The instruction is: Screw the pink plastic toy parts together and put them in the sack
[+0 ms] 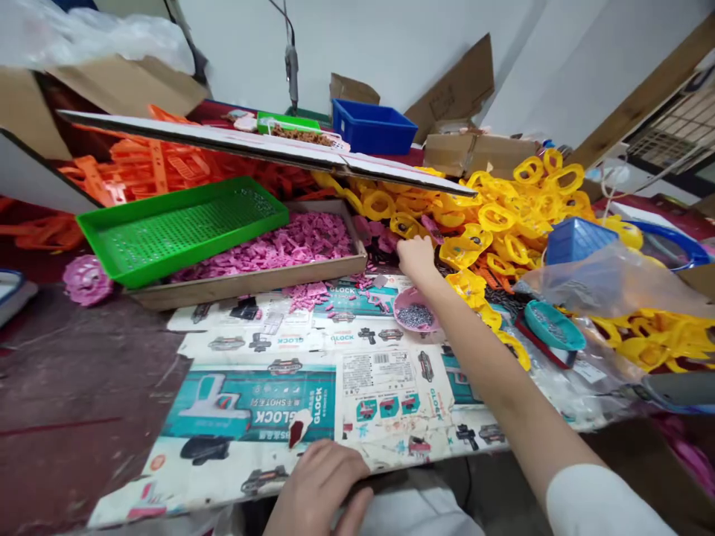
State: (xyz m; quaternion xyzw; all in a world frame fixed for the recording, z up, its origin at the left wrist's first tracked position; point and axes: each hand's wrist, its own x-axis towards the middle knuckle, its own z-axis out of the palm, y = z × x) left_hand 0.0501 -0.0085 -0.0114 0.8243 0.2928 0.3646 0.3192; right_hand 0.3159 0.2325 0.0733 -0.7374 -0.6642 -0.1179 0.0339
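My right hand [416, 257] is stretched far forward to the edge of a heap of yellow plastic rings [503, 216]. Its fingers curl down among the parts, and what they touch is hidden. Just below that hand sits a small pink dish [414, 316] of tiny dark metal pieces. My left hand [321, 484] rests near me on the front edge of a printed cardboard sheet [290, 387], fingers curled and pressed on it. A small red and white piece [299, 428] lies on the sheet just above that hand.
A wooden tray of pink plastic parts [268, 249] carries a green perforated tray [179, 227]. Orange parts [145, 167] pile at back left under a long board [251, 145]. A blue bin [373, 126], a teal dish [553, 325] and a clear bag [608, 283] stand right.
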